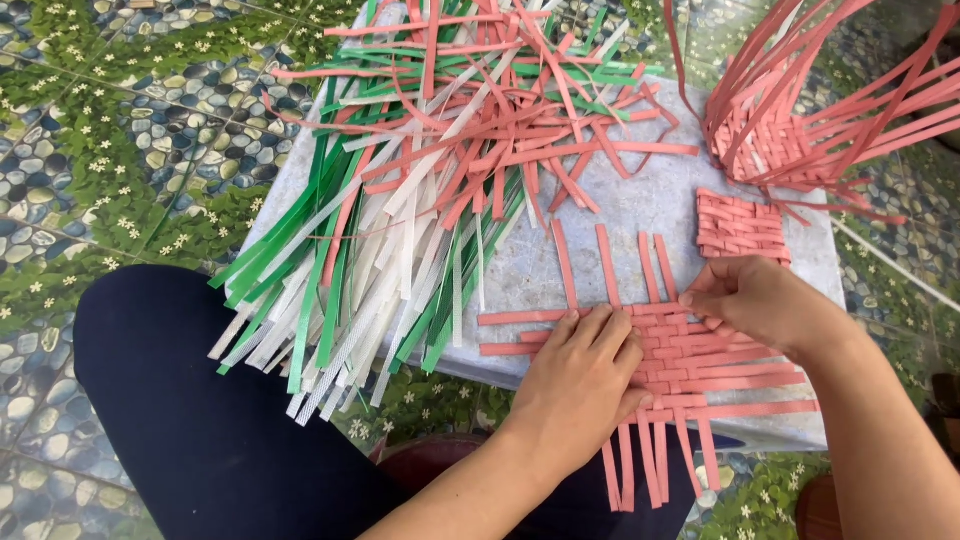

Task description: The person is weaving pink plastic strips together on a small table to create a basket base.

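Note:
A flat mat of woven pink plastic strips (700, 362) lies on the near right part of a grey stone slab (640, 205). My left hand (580, 385) presses flat on the mat's left side, fingers together. My right hand (755, 300) pinches a pink strip at the mat's upper right edge. Loose strip ends stick out above, to the left and below the weave.
A big heap of green, white and pink strips (420, 180) covers the slab's left and far side. A small woven pink square (742, 227) and a half-woven pink basket (800, 110) sit at the far right. My dark-clothed knee (190, 400) is at the lower left, above pebble-patterned floor tiles.

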